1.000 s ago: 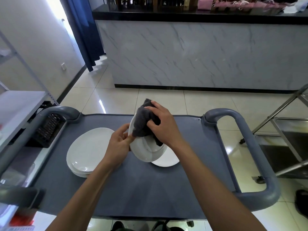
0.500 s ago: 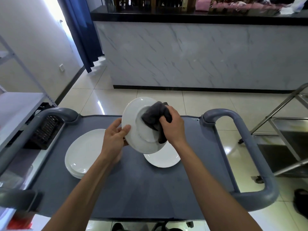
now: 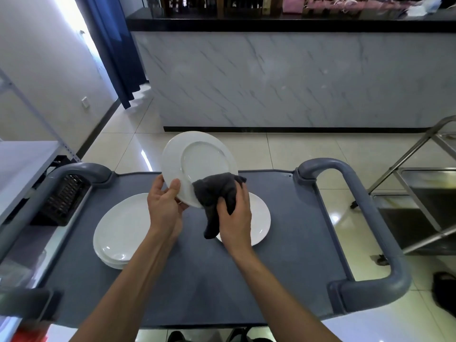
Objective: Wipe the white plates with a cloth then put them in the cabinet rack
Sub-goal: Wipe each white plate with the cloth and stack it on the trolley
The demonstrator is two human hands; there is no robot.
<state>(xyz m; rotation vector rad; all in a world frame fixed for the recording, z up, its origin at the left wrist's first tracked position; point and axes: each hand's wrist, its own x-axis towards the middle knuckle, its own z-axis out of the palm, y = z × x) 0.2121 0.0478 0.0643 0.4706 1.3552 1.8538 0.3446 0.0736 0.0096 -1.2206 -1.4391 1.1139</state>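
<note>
Above the grey cart surface [image 3: 187, 287], the raised white plate [image 3: 197, 166] is pinched at its lower left rim by the left hand [image 3: 164, 210], tilted upward beyond the fingers [image 3: 175, 188], while the dark cloth [image 3: 217, 193], gripped by the right hand [image 3: 235, 220], is pressed on its lower right rim.

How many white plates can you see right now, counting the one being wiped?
At least 4: one held plate tilted up in the left hand, one flat plate under the right hand, and a stack on the cart's left showing about two; more may be hidden.
</note>
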